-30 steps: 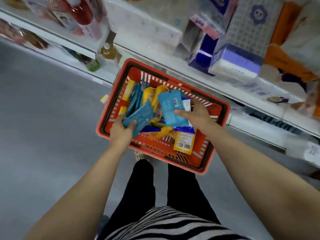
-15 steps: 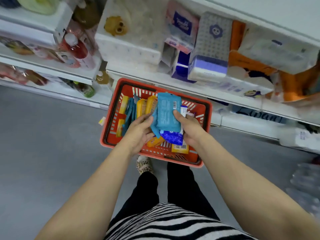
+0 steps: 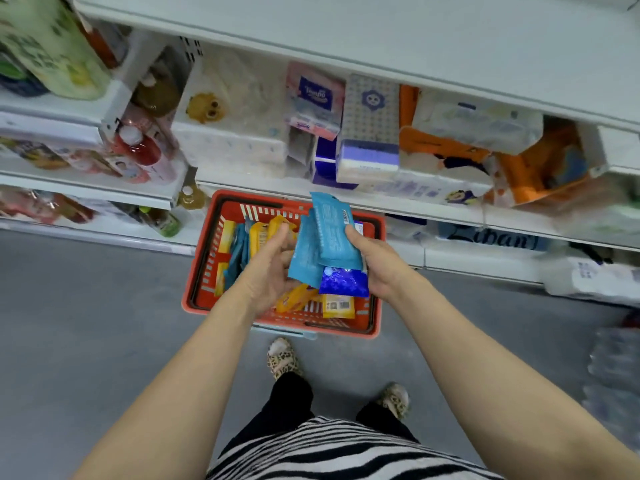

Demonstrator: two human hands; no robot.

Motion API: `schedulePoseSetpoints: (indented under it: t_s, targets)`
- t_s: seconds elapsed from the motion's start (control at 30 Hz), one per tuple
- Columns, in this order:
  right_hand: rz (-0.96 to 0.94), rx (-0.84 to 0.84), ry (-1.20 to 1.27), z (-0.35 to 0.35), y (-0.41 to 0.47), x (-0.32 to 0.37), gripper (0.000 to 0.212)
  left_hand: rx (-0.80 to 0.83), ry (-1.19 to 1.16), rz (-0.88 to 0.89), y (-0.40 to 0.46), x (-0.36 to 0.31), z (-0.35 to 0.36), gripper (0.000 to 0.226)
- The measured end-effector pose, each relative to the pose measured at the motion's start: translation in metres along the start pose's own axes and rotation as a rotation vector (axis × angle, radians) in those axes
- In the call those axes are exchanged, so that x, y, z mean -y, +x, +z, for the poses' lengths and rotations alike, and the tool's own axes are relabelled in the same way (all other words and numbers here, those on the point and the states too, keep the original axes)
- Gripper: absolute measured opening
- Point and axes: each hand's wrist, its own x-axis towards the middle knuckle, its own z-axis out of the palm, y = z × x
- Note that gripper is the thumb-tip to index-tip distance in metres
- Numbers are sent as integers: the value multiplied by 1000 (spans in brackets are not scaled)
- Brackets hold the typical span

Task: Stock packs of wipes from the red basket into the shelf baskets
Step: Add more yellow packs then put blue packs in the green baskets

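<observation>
The red basket [image 3: 374,278] stands on the grey floor against the bottom shelf. Inside it lie several yellow and teal wipe packs [image 3: 258,237]. Above the basket I hold a small stack of teal wipe packs [image 3: 323,240] with a dark blue pack [image 3: 343,282] underneath. My right hand [image 3: 377,265] grips the stack from the right, thumb on the top pack. My left hand [image 3: 270,271] cups the stack from the left and below, fingers curled under it.
White shelves [image 3: 346,199] rise just behind the basket, loaded with tissue packs, toilet paper and orange packages. Bottles fill the shelves at the left. A pack of water bottles [image 3: 613,372] sits on the floor at the right. My slippered feet stand just behind the basket.
Both hands have lifted out of the basket with the teal packs and brought them together into one stack. The view has tilted up toward the shelves.
</observation>
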Motion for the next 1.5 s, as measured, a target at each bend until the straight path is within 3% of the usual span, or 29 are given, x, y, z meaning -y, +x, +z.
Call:
schedulePoseSetpoints:
  t_s: [0.1,0.33,0.43,0.5,0.57,0.77,0.93,1.17,1.3,1.4,1.5]
  targets:
    - [-98,21,-41,-21,-20,7,42,12,103,14,1,0,31,57]
    - [-274,91,-59,-118,-87,36,38,32,28,132,-6,45,170,55]
    - [-384,-70,-146,-175,-117,50,32,52,60,172,-2,67,233,56]
    - [-467,-170,-142,-225,-138,62,32,67,101,198,2,84,285,45]
    - [-527,-225,-89,-276,-156,74,38,82,120,228,9,101,336,29]
    - [-705,-454,185,-414,-203,118,32,126,122,300,23,130,464,23]
    - [-712,-382,323,-498,-221,158,40,188,236,374,44,122,555,28]
    - [-704,-294,311,-581,-216,248,53,339,333,436,107,107,698,31]
    - [-701,-347,360,-637,-209,317,53,392,355,497,149,84,788,34]
    - [-755,-426,232,-679,-212,371,41,425,364,535,183,62,848,24]
    - [-829,-493,214,-718,-210,414,50,413,379,561,218,43,896,25]
